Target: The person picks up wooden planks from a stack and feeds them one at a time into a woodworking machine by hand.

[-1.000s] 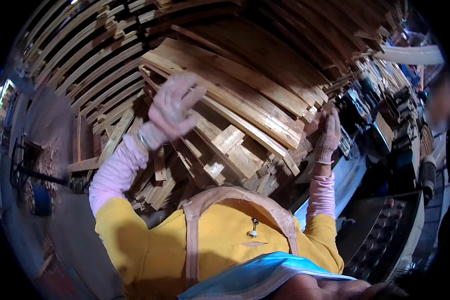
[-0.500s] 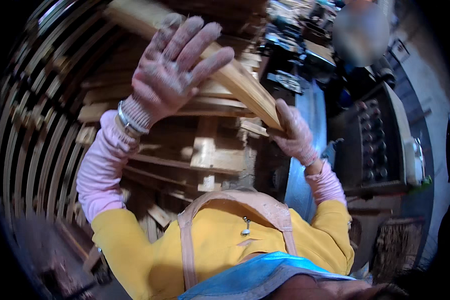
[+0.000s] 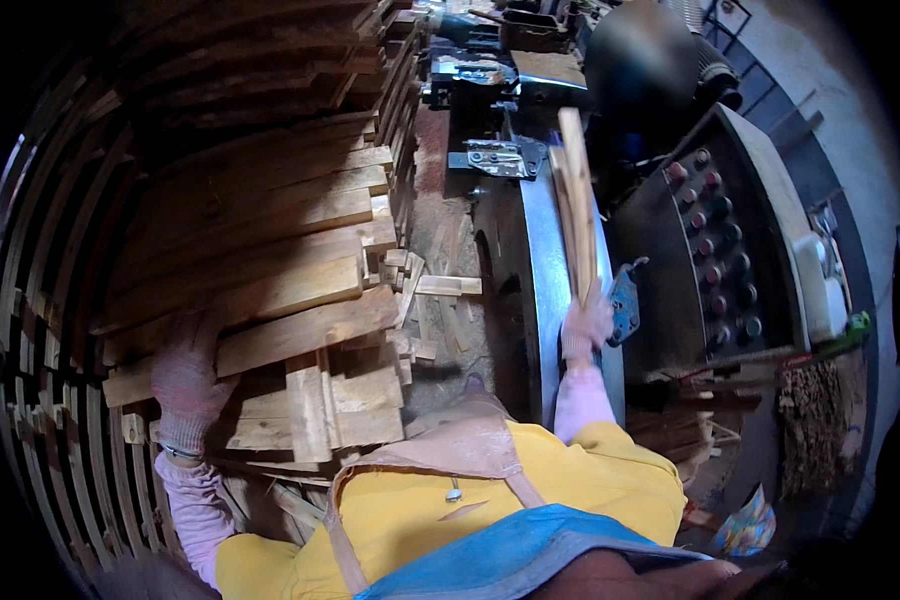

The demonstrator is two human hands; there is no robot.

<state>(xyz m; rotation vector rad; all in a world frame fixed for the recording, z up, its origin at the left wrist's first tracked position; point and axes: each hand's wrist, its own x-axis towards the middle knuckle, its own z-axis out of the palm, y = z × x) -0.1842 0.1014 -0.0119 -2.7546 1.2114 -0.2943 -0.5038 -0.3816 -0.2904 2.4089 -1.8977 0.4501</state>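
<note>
My right hand [image 3: 587, 322], in a pale pinkish work glove, is closed on the near end of wooden strips [image 3: 577, 205]. They look like two narrow pieces side by side, pointing away from me along a shiny metal machine bed [image 3: 542, 260]. At the left, my gloved left hand [image 3: 190, 385] reaches over a long wooden board [image 3: 310, 330] at the near side of a stack of boards [image 3: 260, 215]. Its fingers lie in shade and appear wrapped over the board's edge.
A control panel [image 3: 725, 245] with rows of buttons stands right of the bed. Machine parts [image 3: 495, 155] sit at its far end, where a person [image 3: 642, 60] is. Short offcuts [image 3: 448, 286] lie between stack and machine. Slatted wood [image 3: 45, 430] lines the far left.
My left hand, raised with fingers spread before, has come down onto a board in the stack. My right hand has swung its wood from a diagonal to lie along the machine bed.
</note>
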